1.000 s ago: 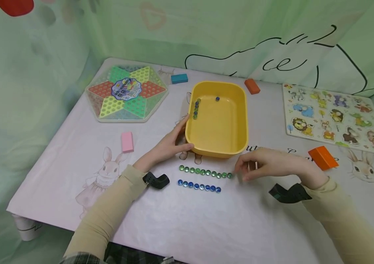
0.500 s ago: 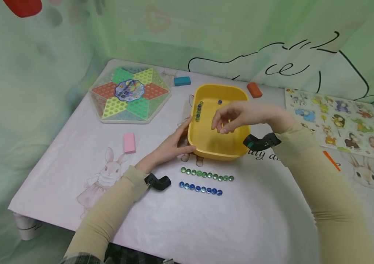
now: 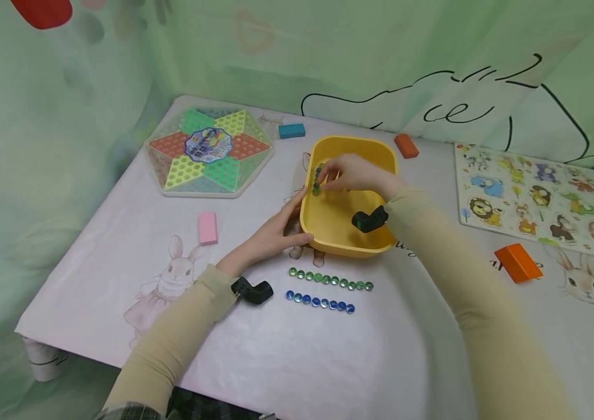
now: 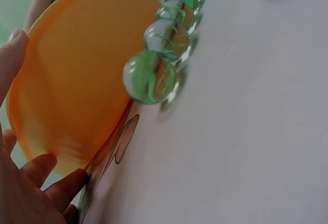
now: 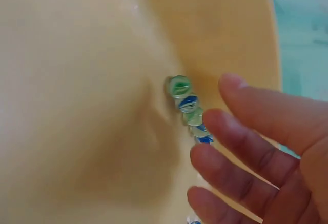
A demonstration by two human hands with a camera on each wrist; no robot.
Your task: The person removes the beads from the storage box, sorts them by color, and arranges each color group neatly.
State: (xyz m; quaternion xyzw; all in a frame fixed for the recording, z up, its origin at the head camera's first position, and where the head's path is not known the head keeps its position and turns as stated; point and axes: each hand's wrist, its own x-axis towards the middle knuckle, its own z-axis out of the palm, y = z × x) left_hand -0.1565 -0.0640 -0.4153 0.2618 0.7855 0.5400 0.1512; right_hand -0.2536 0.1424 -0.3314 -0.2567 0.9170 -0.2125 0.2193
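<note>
Around the left near corner of a yellow plastic tub (image 3: 346, 239) my left hand (image 3: 273, 233) holds the wall, thumb at the near side and fingers along the left side. My right hand (image 3: 354, 174) is inside the tub, its fingers loosely bent and holding nothing visible. Beside those fingers, a short row of green and blue glass marbles (image 5: 188, 106) lies against the tub's wall; the hand hides part of it. In front of the tub lie a row of green marbles (image 3: 326, 279) and a row of blue marbles (image 3: 316, 302).
A Chinese checkers board (image 3: 207, 151) lies back left, an animal puzzle board (image 3: 538, 201) at the right. Around the tub are a blue block (image 3: 292, 131), a pink block (image 3: 207, 228), a red-orange block (image 3: 406, 146) and an orange block (image 3: 518, 263).
My right hand has moved from beside the green row up and left into the tub, to the marbles at its left wall. My left hand has stayed at the tub's corner.
</note>
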